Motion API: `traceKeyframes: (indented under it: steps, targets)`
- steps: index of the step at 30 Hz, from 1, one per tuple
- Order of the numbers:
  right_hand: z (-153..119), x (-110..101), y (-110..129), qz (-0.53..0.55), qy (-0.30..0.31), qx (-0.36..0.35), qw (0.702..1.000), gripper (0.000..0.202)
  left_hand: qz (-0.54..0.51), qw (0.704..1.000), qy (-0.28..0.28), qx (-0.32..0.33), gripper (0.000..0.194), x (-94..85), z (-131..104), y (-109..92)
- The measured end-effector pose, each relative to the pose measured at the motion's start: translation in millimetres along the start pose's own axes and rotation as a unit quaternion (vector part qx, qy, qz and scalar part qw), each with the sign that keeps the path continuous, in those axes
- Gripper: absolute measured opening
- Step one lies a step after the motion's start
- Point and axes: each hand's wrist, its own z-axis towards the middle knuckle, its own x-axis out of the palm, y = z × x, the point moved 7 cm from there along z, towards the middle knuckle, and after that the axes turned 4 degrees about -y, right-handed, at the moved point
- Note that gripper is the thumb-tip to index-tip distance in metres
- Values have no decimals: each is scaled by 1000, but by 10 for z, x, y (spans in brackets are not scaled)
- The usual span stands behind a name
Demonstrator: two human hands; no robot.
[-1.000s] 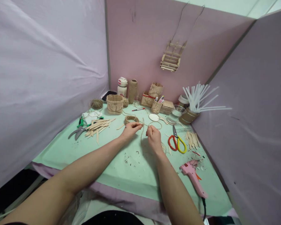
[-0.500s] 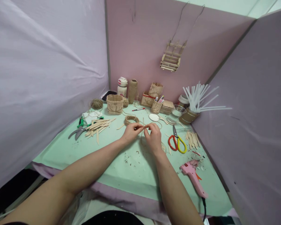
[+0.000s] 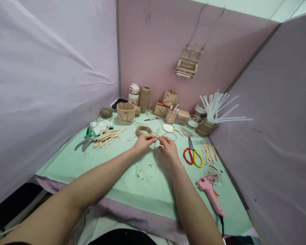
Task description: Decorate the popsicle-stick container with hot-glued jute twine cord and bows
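Thin brown twine (image 3: 158, 132) runs between my two hands, with a small loop standing up above the fingertips. My left hand (image 3: 145, 143) pinches it between thumb and fingers. From the other side my right hand (image 3: 168, 147) pinches the twine too, fingertips almost touching those of the left. A loose strand hangs below the hands, and another curves away to the right. Just behind my left hand lies a coil of twine (image 3: 143, 130). A white oval piece (image 3: 168, 128) rests on the table behind my right hand.
Scissors with red and yellow handles (image 3: 193, 153) and a pink glue gun (image 3: 211, 194) lie at right. On the left are wooden strips (image 3: 107, 139) and pruning shears (image 3: 84, 144). Behind stand a woven basket (image 3: 125, 114), a clear water cup (image 3: 192, 125) and glue sticks (image 3: 216, 107).
My right hand has turned and its fingers have loosened a little, while still at the twine. The upright strand end above the fingers now shows as a small loop.
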Motion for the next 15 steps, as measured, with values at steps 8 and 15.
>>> traceKeyframes:
  steps: [8,15]
  targets:
    - [5,-53,-49,-2,-31,20,999,18,186,967,-16,171,17,28,-118,-284]
    - [23,-75,-96,-5,-28,44,999,18,190,966,-16,173,16,41,-119,-252]
